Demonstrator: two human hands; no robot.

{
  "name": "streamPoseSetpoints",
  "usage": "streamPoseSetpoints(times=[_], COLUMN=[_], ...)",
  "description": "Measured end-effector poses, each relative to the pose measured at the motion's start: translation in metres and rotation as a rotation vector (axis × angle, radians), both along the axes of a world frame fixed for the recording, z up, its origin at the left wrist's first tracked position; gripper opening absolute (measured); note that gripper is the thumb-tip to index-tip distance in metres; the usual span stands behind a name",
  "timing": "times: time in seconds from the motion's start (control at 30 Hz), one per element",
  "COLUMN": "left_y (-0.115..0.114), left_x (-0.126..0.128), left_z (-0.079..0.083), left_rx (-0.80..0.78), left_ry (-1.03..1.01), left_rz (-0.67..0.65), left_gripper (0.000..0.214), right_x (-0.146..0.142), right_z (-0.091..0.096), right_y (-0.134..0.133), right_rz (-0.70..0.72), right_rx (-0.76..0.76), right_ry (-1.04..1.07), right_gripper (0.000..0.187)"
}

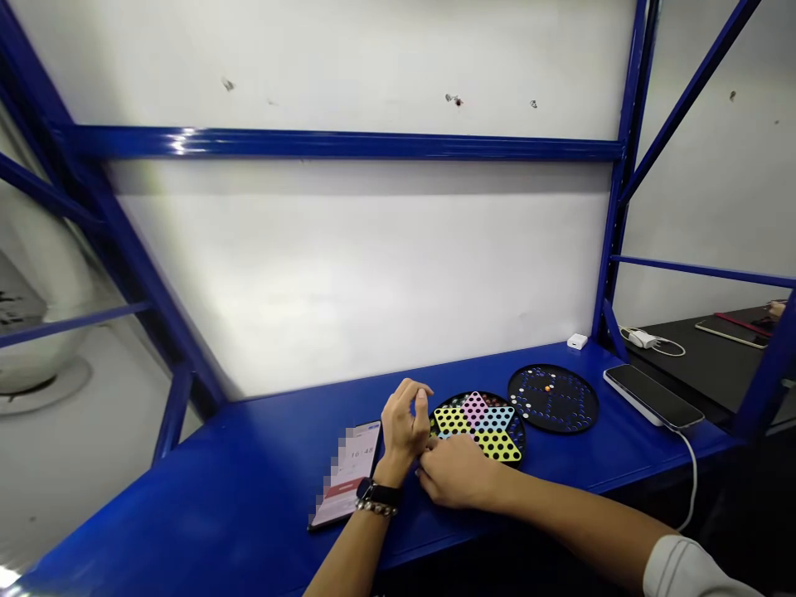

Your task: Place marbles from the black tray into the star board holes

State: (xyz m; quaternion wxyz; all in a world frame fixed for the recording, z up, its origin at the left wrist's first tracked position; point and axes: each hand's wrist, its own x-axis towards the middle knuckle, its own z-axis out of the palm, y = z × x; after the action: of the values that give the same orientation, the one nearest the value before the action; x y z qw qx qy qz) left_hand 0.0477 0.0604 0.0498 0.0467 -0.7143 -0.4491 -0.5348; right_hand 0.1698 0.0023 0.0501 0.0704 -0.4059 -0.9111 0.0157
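A round Chinese checkers board (491, 419) with a pink, yellow and light blue star lies on the blue table, and coloured marbles show around the star. My left hand (405, 419) is raised at the board's left side, its fingers curled in towards the thumb; whatever they hold is hidden. Against the board's near left edge, my right hand (460, 473) is closed, with its fingertips turned under and out of sight. Both hands nearly meet there. A black round board (555, 400) with white marbles and one orange marble (548, 388) sits to the right.
A tablet (348, 477) showing a lit screen lies left of my left wrist. Farther right, a phone (654, 396) rests on a white charging block with a cable. A small white adapter (577, 341) stands at the back. Blue rack posts (613, 215) frame the table.
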Motion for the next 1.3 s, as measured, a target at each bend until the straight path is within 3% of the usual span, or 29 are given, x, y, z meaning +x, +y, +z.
streamPoseSetpoints(times=[0.2, 0.37, 0.7, 0.93, 1.07, 1.17, 1.3], left_y=[-0.001, -0.001, -0.001, 0.000, -0.001, -0.002, -0.003], left_x=[0.000, 0.000, 0.000, -0.001, -0.001, 0.000, 0.002], left_z=[0.000, 0.000, 0.001, -0.002, -0.001, 0.001, 0.002], left_rx=[-0.002, -0.018, -0.015, -0.017, -0.018, -0.032, -0.052], left_ry=[-0.006, 0.002, 0.002, 0.010, 0.036, 0.047, 0.050], left_rz=[-0.012, -0.035, -0.056, -0.066, -0.064, -0.066, -0.072], left_gripper=[0.034, 0.034, 0.034, 0.035, 0.037, 0.037, 0.037], right_x=[-0.010, -0.006, -0.005, 0.008, 0.052, 0.113, 0.201], right_z=[-0.022, -0.031, -0.033, -0.028, -0.014, -0.009, -0.023], right_y=[-0.015, -0.015, -0.010, -0.007, 0.013, 0.034, 0.051], right_rz=[-0.068, -0.034, -0.082, -0.043, -0.210, -0.424, -0.637], right_rx=[0.119, 0.212, 0.200, -0.016, -0.112, -0.101, -0.093], right_ry=[0.033, 0.111, 0.141, 0.257, 0.370, 0.332, 0.232], right_gripper=[0.033, 0.036, 0.039, 0.062, 0.057, 0.051, 0.042])
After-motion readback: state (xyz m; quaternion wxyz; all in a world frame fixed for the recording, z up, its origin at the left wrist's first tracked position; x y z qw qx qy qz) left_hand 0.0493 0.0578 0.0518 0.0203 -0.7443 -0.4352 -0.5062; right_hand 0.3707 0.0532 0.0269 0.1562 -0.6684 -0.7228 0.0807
